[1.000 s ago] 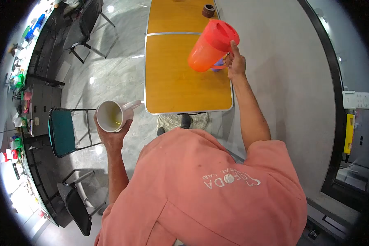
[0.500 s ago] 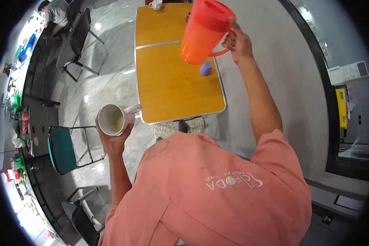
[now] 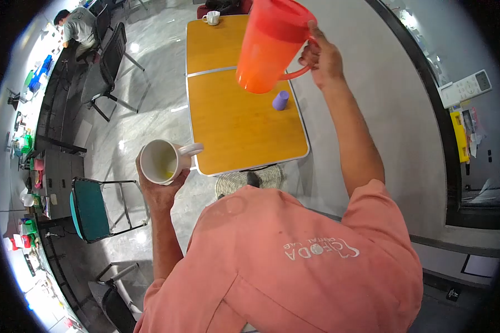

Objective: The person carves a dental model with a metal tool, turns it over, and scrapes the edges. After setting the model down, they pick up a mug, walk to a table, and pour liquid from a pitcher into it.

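An orange-red plastic pitcher (image 3: 265,53) with a lid is held up over the table, slightly tilted. My right hand (image 3: 323,58) is wrapped round its handle. Lower on the left, my left hand (image 3: 160,191) grips a white mug (image 3: 160,162) by its body, the mug's handle pointing right. A little pale yellowish liquid shows inside the mug. The pitcher and mug are well apart. Below the pitcher, a purple cup (image 3: 281,100) stands on the wooden table (image 3: 244,127) near its right edge.
Another white cup (image 3: 211,18) sits at the table's far end. A round woven mat (image 3: 261,176) lies at the near end. To the left are a green-backed chair (image 3: 91,210), black chairs (image 3: 110,64) and a cluttered workbench, where a person (image 3: 79,28) sits. A wall runs along the right.
My view has shifted slightly, so the table and chairs appear a little lower. The mug has moved slightly right in view and the pitcher slightly left. Both hands keep their grips.
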A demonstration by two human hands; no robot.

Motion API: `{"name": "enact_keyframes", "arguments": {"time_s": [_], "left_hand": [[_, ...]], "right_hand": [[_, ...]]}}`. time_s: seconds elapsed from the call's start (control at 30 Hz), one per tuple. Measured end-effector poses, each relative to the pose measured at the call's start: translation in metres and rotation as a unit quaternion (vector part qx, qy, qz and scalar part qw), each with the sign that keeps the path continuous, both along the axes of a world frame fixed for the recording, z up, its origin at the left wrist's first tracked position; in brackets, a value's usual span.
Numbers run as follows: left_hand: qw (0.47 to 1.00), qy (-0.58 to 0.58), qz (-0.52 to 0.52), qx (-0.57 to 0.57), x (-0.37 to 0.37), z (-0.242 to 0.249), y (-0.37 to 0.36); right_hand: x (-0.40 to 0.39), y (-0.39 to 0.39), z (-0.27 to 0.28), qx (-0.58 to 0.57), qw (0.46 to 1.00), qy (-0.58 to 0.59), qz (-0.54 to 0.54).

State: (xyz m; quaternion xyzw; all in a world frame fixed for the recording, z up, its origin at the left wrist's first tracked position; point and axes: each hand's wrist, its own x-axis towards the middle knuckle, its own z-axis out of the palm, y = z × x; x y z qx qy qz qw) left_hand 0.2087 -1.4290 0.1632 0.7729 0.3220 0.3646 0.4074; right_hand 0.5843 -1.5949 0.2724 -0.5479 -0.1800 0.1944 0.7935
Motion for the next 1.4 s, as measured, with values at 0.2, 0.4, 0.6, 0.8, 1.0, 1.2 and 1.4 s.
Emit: {"name": "enact_keyframes", "arguments": {"time_s": [0.2, 0.4, 0.6, 0.8, 1.0, 1.2, 1.4], "left_hand": [[1.000, 0.009, -0.005, -0.007, 0.002, 0.014, -0.003], [1.000, 0.005, -0.010, 0.007, 0.006, 0.026, -0.008], [0.999, -0.028, -0.033, -0.012, 0.012, 0.019, -0.010], [0.998, -0.019, -0.039, -0.039, 0.012, 0.024, -0.012], [0.998, -0.041, -0.046, -0.023, 0.010, 0.032, -0.010], [0.996, -0.060, -0.053, -0.025, 0.020, 0.035, -0.010], [0.996, -0.067, -0.047, 0.021, 0.031, 0.028, -0.010]], "right_hand": [[0.008, -0.004, 0.011, 0.030, 0.999, 0.026, -0.005], [0.020, -0.009, 0.040, 0.030, 0.998, -0.043, -0.020], [0.022, 0.006, 0.048, 0.021, 0.995, -0.085, 0.054], [-0.006, 0.002, 0.061, 0.054, 0.997, -0.046, -0.030], [0.002, -0.007, 0.064, 0.056, 0.998, -0.030, -0.018], [-0.008, -0.004, 0.067, -0.045, 0.977, -0.192, 0.084], [-0.017, -0.016, 0.075, -0.141, 0.927, -0.278, 0.207]]}}
